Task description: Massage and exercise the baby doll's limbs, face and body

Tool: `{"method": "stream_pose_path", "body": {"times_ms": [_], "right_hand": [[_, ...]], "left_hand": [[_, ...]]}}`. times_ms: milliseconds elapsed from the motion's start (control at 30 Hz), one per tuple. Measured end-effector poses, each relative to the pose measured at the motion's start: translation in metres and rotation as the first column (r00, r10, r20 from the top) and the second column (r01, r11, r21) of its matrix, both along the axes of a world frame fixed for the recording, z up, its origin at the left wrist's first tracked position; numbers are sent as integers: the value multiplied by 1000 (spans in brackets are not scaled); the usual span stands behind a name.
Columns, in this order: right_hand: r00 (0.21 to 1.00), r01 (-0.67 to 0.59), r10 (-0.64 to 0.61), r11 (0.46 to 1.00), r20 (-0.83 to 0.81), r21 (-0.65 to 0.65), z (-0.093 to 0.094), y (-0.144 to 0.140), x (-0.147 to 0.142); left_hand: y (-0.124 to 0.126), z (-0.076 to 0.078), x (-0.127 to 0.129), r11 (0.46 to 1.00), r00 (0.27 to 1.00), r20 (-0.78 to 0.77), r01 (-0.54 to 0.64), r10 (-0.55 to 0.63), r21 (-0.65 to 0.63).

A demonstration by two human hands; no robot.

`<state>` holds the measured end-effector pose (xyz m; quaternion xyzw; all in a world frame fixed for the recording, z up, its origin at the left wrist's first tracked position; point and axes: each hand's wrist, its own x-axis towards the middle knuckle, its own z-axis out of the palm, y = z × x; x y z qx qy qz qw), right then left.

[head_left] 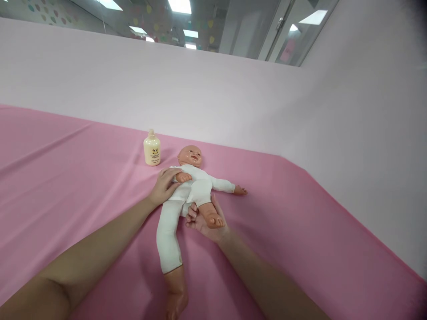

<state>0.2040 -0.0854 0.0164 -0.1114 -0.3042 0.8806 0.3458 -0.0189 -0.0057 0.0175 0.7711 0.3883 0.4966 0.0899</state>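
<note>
A baby doll [200, 189] in a white cloth body lies on its back, its head towards the wall. My left hand [164, 186] is wrapped round one of its arms, and the doll's small hand shows between my thumb and fingers. From below, my right hand [208, 224] cups the doll's raised, bent leg [207, 209] near the ankle, palm up with the fingers curled. The other leg [169, 235] lies stretched towards me, while the other arm [224, 185] reaches out to the right. Part of the doll's side is hidden behind my left hand.
A cream-coloured bottle [152, 150] with a narrow neck stands left of the doll's head. A pink sheet [83, 178] with a few creases covers the surface. White walls [213, 102] rise behind and on the right, with a glass window [200, 26] above.
</note>
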Motion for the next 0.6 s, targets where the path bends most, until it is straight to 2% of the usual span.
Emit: {"method": "stream_pose_path", "body": {"times_ms": [100, 167, 233, 333, 400, 467, 533, 600], "right_hand": [[998, -56, 56, 998, -17, 36, -2, -1, 1], [992, -124, 127, 988, -22, 92, -6, -2, 2], [976, -210, 215, 965, -19, 158, -10, -2, 2], [938, -336, 347, 910, -3, 245, -16, -2, 1], [895, -433, 445, 860, 17, 270, -16, -3, 1], [828, -551, 556, 786, 69, 280, -13, -6, 1], [765, -637, 632, 711, 128, 298, -6, -9, 0], [753, -647, 643, 683, 141, 340, 0, -12, 0]], "left_hand": [[6, -6, 0, 995, 984, 158, -67, 78, -72], [12, -10, -1, 986, 930, 341, -101, 141, -132], [17, -13, -3, 972, 826, 524, -111, 207, -208], [25, -15, -8, 931, 611, 719, -89, 332, -355], [30, -17, -12, 896, 474, 780, -46, 408, -442], [34, -18, -15, 871, 394, 802, 5, 449, -491], [37, -20, -17, 864, 366, 811, 36, 456, -502], [38, -22, -18, 871, 372, 818, 47, 439, -489]]}}
